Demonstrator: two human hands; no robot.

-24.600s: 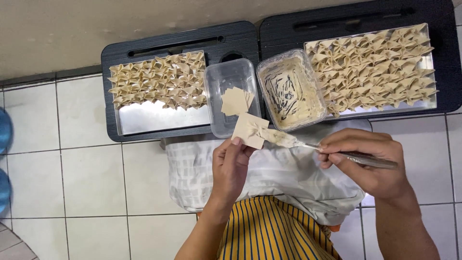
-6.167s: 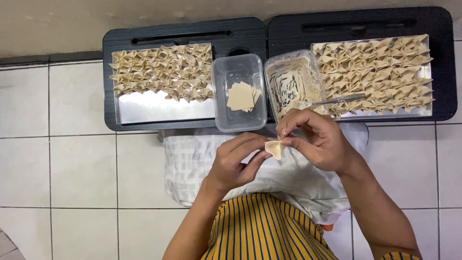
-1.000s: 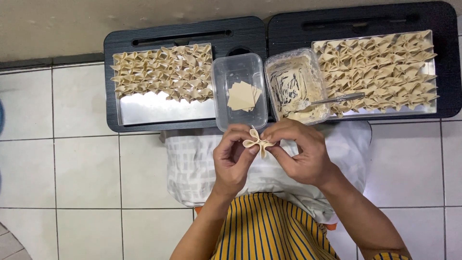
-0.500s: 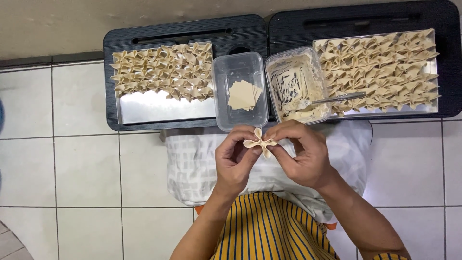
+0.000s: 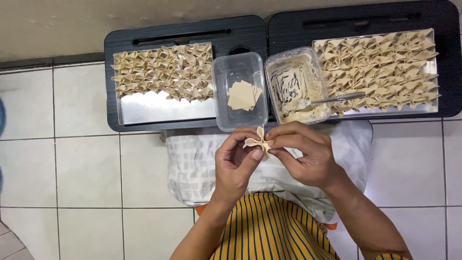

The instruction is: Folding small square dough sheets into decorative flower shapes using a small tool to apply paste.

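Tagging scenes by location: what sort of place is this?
Probably a home floor used for food prep, not a commercial kitchen. The person sits on white floor tiles, low black trays hold rows of folded dumplings, and both hands pinch a dumpling.

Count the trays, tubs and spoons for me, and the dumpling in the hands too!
Black trays: 2, left tray, right tray
Clear plastic tubs: 2, wrapper tub, filling tub
Spoons: 1, spoon
Folded dumplings held by the left hand and right hand: 1, dumpling
Total: 6
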